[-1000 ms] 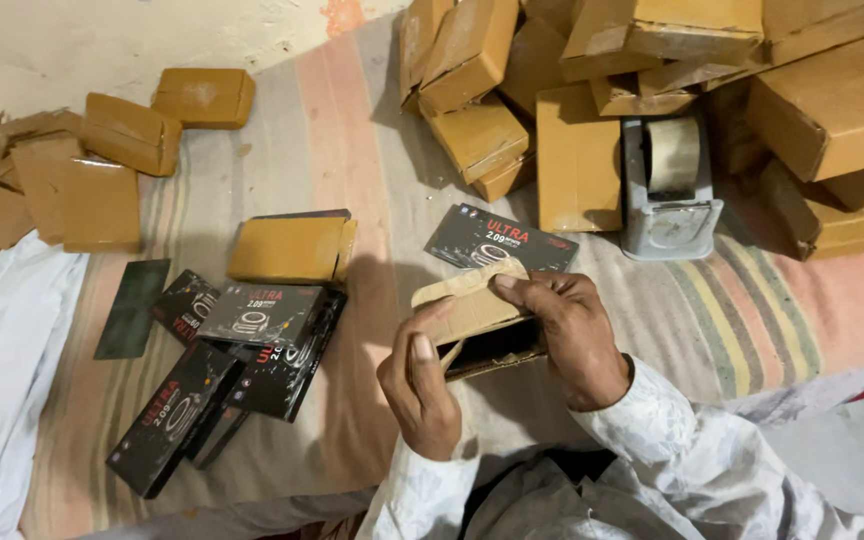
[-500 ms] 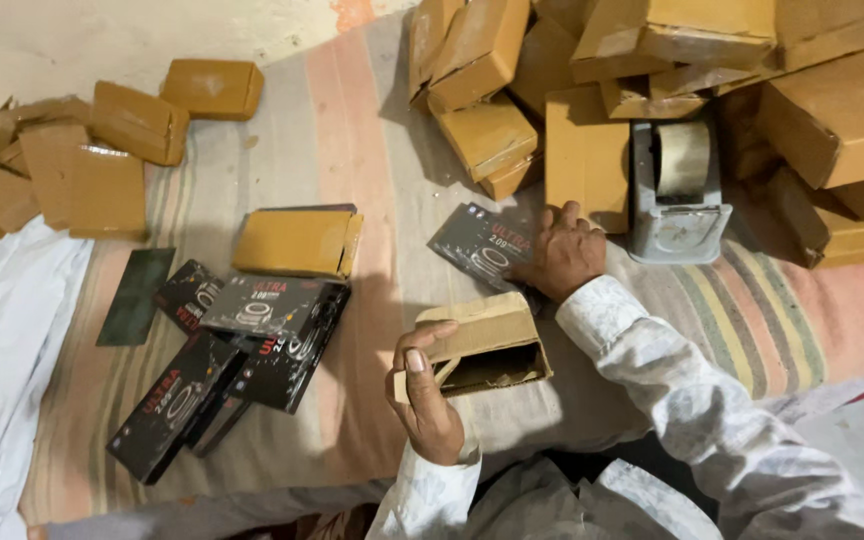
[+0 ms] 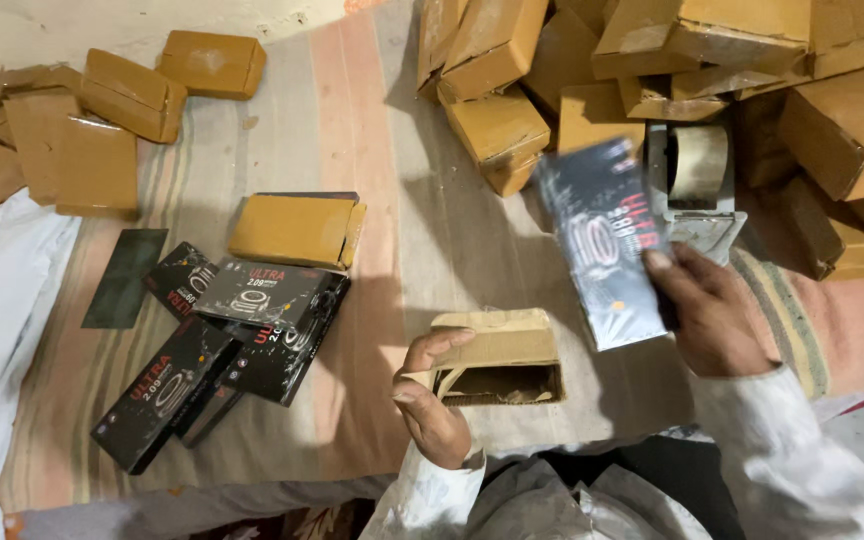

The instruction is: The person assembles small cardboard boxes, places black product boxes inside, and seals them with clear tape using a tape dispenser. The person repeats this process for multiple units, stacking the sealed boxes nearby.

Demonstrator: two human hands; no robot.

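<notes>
Currently the left hand [image 3: 430,400] grips the open brown cardboard box [image 3: 497,355] at its left end, near centre on the striped cloth [image 3: 372,150]. Right hand [image 3: 717,315], fingers closed, lifts a black product package [image 3: 602,240], motion-blurred; it partly hides the tape dispenser [image 3: 697,185] behind.

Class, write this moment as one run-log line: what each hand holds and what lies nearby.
left hand: holds open brown carton | right hand: holds black product box | nearby: tape dispenser, black box pile
</notes>
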